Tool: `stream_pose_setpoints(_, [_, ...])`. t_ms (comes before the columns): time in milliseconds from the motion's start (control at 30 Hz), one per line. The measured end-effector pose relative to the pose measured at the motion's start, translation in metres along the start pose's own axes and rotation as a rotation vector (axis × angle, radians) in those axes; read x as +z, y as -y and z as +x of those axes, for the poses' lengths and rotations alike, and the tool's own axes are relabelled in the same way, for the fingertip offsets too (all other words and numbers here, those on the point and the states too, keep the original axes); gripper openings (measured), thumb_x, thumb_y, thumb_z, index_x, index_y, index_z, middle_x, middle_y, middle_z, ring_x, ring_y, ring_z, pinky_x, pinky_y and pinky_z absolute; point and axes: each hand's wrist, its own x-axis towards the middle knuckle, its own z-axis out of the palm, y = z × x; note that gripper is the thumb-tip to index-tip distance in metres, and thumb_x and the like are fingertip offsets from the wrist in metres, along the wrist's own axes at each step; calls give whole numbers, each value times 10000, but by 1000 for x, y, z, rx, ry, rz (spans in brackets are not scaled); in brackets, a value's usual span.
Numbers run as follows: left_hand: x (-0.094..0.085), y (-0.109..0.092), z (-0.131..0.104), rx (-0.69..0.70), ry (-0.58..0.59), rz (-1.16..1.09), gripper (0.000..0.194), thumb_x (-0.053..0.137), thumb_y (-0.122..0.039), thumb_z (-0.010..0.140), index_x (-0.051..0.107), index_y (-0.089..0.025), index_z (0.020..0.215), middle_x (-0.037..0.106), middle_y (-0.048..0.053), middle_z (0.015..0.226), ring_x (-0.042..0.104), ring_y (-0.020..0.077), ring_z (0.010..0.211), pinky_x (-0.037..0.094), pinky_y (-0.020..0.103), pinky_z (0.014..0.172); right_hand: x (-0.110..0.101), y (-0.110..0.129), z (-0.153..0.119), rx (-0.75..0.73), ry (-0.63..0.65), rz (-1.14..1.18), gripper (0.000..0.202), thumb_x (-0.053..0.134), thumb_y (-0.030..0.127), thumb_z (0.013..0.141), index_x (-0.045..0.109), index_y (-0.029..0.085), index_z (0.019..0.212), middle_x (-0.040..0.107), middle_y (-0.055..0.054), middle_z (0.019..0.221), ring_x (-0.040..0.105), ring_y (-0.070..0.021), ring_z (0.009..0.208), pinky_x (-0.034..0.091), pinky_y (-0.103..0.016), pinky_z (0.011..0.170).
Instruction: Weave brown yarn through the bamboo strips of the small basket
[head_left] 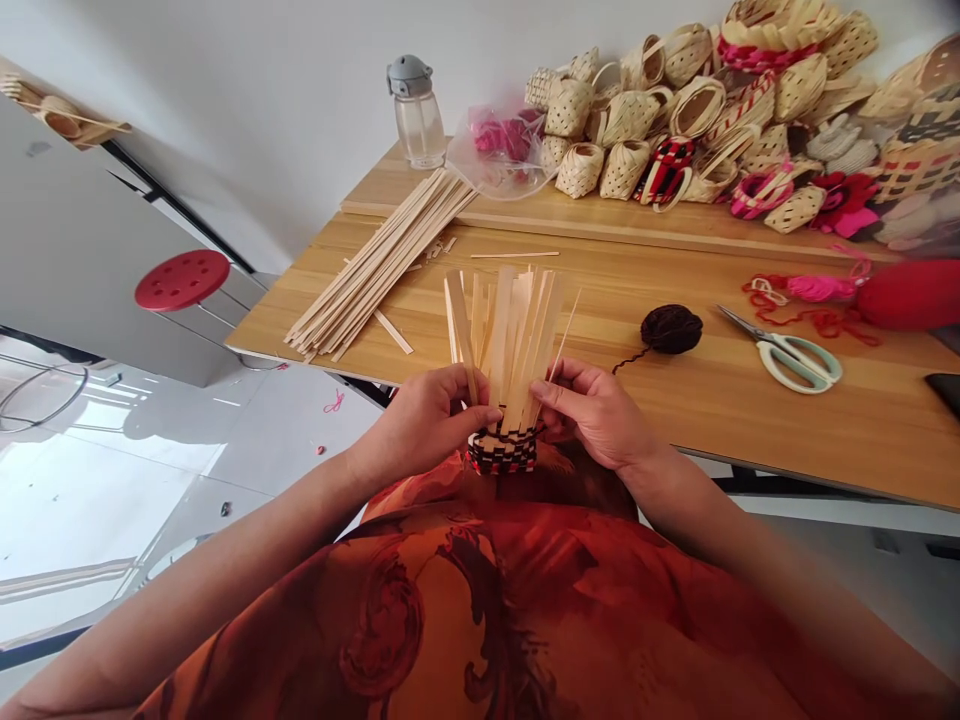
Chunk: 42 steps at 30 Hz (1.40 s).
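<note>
Woven basket, between both hands. Left hand: pinching upright strips, left side. Right hand: pinched closed, right side.

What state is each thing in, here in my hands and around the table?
Small basket: partly woven.
Upright strips: unwoven above the band.
Left hand: closed on strips.
Right hand: pinching strips.
Dark yarn: balled, tail loose.
Scissors: lying flat, blades apparently closed.
Bottle: upright, lid on.
Strip pile: loose, flat.
Stool: upright.
</note>
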Motion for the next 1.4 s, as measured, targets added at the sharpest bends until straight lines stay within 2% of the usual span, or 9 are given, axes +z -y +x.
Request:
stream_pose_setpoints(200, [-3,-1,4,9,71,31,161,654,-349,885,619,-196,847,745,25,793,632,128,548,473,228,493,-4,-1,3,-4,-66,50,352,911,361,646,648,192,808,595,63,581,503,-72,462,406,-188,419])
stream_pose_setpoints(333, [-5,-2,7,33,72,52,146,625,-340,909,619,-198,877,753,25,814,636,123,541,481,222,493,-8,-4,-2,-93,-120,46,368,881,326,705,690,204,995,729,3,841,596,-80,588,469,-174,482])
stream_pose_setpoints(467, [-2,-2,9,45,54,53,113,626,-301,898,622,-194,863,753,24,795,637,119,520,473,214,477,-14,-8,-10,-160,-161,14,378,842,305,764,660,236,1088,726,-24,1011,660,-114,737,492,-164,496])
stream_pose_setpoints(600, [0,-1,11,13,52,4,124,651,-307,877,620,-191,906,739,13,726,638,124,491,461,211,449,-18,-8,-16,-277,-187,-109,355,798,319,810,626,250,1113,643,-34,1141,688,-154,884,503,-178,506])
stream_pose_setpoints(733, [0,-1,13,-44,96,-59,151,632,-315,882,614,-182,950,739,16,722,644,125,480,456,204,428,-19,-12,-21,-306,-107,-376,321,787,336,808,576,228,1024,628,-71,1189,680,-203,989,552,-247,626])
stream_pose_setpoints(833, [-1,-2,13,-74,115,-103,149,632,-320,884,581,-182,906,731,11,722,627,112,465,459,197,424,-21,-12,-26,-233,26,-623,290,774,321,811,572,219,993,697,-48,1002,682,-176,795,523,-272,616])
stream_pose_setpoints(933, [-2,-3,13,-78,134,-110,151,626,-320,892,591,-174,905,716,10,721,625,106,484,477,195,438,-30,-1,-30,-182,127,-873,112,713,295,861,645,208,879,696,1,750,638,-150,662,484,-276,623])
stream_pose_setpoints(1200, [-4,-6,15,-98,183,-163,154,627,-293,895,577,-153,858,661,-4,700,621,90,513,482,175,452,-51,50,-34,-315,154,-1126,104,662,296,901,714,215,863,724,-8,810,634,-151,708,464,-274,658])
stream_pose_setpoints(1400, [-5,-5,16,-131,198,-192,161,650,-291,884,559,-158,884,627,-29,615,626,105,518,504,187,471,-51,55,-27,-373,117,-1121,108,628,283,918,700,210,885,725,-13,826,635,-159,734,465,-280,662])
